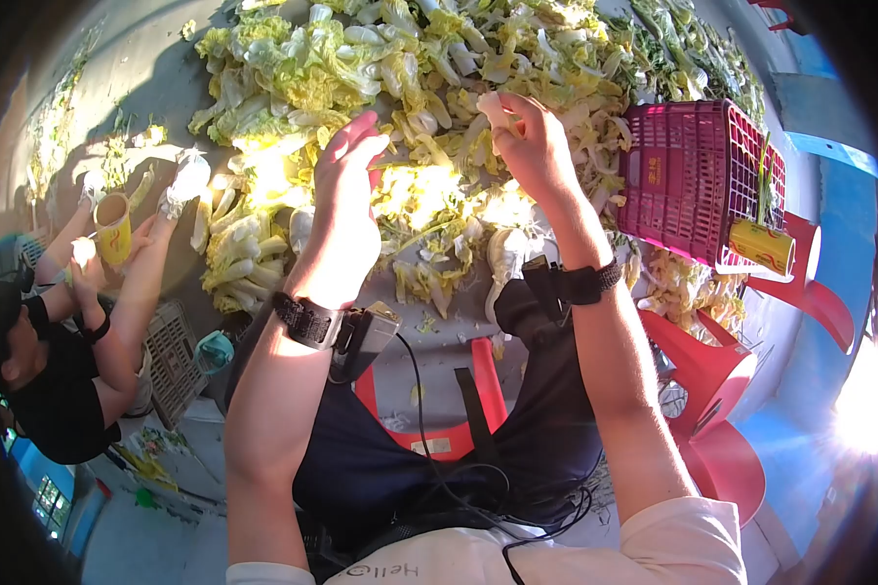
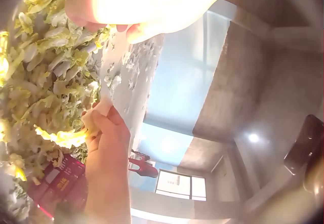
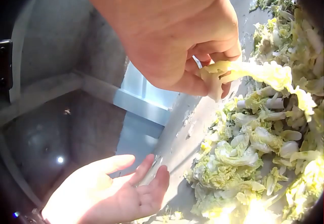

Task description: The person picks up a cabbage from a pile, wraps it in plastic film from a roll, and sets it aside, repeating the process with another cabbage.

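Note:
In the head view my right hand [image 1: 538, 156] pinches a pale cabbage leaf piece [image 1: 494, 109] between thumb and fingers, above the heap of yellow-green leaves [image 1: 302, 68]. The right wrist view shows its frilly yellow end [image 3: 273, 74] hanging out past the fingers of my right hand [image 3: 187, 42]. My left hand [image 1: 346, 205] is apart from it on the left, held over the leaves with fingers loosely extended and nothing in it. The right wrist view shows that left hand [image 3: 116, 193] palm up and empty.
A magenta crate [image 1: 678, 180] stands right of the leaves, with a yellow cup [image 1: 761, 246] at its near corner. Red plastic stools [image 1: 698, 370] are beside my right leg. At the left another person [image 1: 63, 380] sits holding a yellow cup [image 1: 113, 229]. Cables hang across my lap.

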{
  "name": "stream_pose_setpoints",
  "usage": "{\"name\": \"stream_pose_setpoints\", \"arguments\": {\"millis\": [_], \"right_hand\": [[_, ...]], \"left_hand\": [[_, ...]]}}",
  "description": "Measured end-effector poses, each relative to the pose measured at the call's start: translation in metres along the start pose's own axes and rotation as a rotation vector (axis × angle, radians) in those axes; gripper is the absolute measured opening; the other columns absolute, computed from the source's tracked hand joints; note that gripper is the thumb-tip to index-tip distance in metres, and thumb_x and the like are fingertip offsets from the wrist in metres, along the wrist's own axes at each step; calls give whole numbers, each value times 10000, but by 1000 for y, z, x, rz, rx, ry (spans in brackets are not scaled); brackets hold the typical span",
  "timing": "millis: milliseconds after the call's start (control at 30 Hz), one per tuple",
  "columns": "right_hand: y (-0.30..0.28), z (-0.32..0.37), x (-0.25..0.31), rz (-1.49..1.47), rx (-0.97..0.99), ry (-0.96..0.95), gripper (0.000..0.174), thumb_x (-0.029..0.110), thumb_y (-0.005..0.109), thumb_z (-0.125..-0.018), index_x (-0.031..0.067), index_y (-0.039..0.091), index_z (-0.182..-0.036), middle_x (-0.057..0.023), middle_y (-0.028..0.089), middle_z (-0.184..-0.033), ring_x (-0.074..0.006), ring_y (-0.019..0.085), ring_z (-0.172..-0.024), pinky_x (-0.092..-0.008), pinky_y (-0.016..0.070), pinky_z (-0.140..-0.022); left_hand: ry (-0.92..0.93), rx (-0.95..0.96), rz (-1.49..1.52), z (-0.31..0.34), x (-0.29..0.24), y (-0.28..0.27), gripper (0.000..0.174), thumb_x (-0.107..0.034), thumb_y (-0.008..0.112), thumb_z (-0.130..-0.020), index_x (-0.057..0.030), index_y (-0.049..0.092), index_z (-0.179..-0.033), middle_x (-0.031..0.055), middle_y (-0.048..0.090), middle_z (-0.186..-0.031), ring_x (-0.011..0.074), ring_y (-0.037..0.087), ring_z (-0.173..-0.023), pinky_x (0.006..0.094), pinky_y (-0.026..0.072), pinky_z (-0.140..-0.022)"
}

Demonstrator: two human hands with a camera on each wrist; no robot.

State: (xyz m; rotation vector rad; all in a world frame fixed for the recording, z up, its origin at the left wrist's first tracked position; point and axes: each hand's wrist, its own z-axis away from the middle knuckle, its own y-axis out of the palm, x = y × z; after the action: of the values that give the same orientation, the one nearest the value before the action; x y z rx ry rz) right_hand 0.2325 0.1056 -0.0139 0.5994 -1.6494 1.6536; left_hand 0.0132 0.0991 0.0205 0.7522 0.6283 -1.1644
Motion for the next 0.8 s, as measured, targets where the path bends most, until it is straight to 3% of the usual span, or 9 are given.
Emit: {"name": "stream_pose_setpoints", "arguments": {"millis": [133,233,433,533,567,800], "right_hand": [[-7,2,19,-138,139,106,320,21,602,-855,91,648,-1163,-135,668,-1107,-231,686,-859,-345,535,-779],[2,4,20,-535,148,165,379,1,634,-842,98,600,-1206,-95,671,-1032,-185,678,-866,-335,544,-752],[-6,8,27,-1050,386,251,357,9,666,-843,100,551,-1169,-56,660,-1032,-182,656,-955,-328,540,-798],[-5,4,22,-1098,348,179,306,44,704,-850,118,563,-1111,-61,665,-1045,-176,662,-963,-320,540,-816],[-3,2,19,-1099,324,157,303,52,712,-851,119,563,-1106,-63,666,-1048,-174,663,-967,-317,539,-823],[-8,6,26,-1068,403,105,225,83,772,-835,136,597,-965,-32,690,-1030,-132,658,-964,-251,506,-828]], "left_hand": [[-6,0,2,1,5,3,327,-145,589,-931,-114,625,-1254,-31,641,-1119,88,587,-1021,246,393,-908],[-1,37,3,0,7,3,339,-141,581,-933,-90,616,-1265,-4,645,-1153,99,598,-1049,252,395,-908],[-6,186,-83,4,5,8,351,-213,568,-958,-59,607,-1271,36,664,-1194,119,613,-1112,268,399,-907],[26,357,-211,8,7,14,386,-324,578,-984,-54,609,-1258,38,685,-1145,111,634,-1066,272,408,-888],[5,342,-171,11,10,18,312,-261,638,-962,-26,641,-1168,18,670,-998,85,609,-891,244,481,-777],[100,301,-275,10,15,20,274,-220,681,-941,1,646,-1099,-1,667,-878,52,580,-773,197,455,-664]]}}
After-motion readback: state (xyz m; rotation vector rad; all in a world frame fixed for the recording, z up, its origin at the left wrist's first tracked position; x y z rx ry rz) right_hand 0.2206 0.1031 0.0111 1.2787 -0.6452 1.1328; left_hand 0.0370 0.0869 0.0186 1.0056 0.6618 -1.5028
